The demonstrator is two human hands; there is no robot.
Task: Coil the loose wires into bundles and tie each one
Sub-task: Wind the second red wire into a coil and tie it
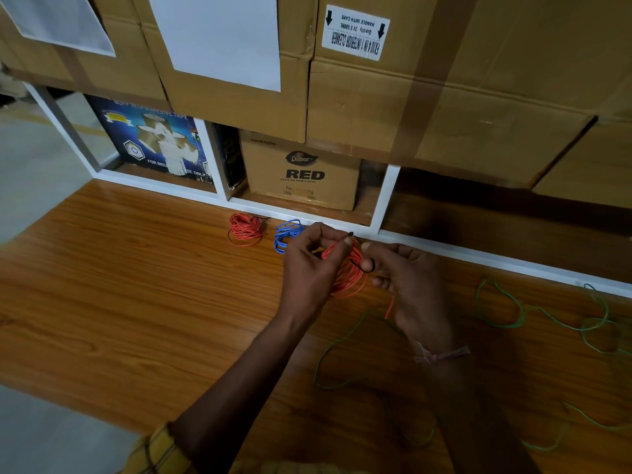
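both hands are up over the wooden table [136,285], and the orange coil [347,273] sits right between them, lifted just off the surface. the left hand [313,258] has its fingers curled round the coil's left side, thumb and forefinger pinching near the top — that's also where one end of a thin black tie [362,263] pokes up. the right hand [415,289] grips the coil's right edge, fingers bent round it, with the black tie looping across the strands just beside its thumb. a short orange tail hangs down from the coil in front of the right palm. behind the hands, near the white shelf frame [390,196], two finished bundles lie on the table: a second orange bundle [244,229] to the left and a blue bundle [287,234] just beside it, partly hidden by the left hand's knuckles. loose green wire [506,309] sprawls across the table to the right and trails under the right forearm — still uncoiled. cardboard boxes [444,107] are stacked above the shelf, one marked "red" tucked into a compartment.
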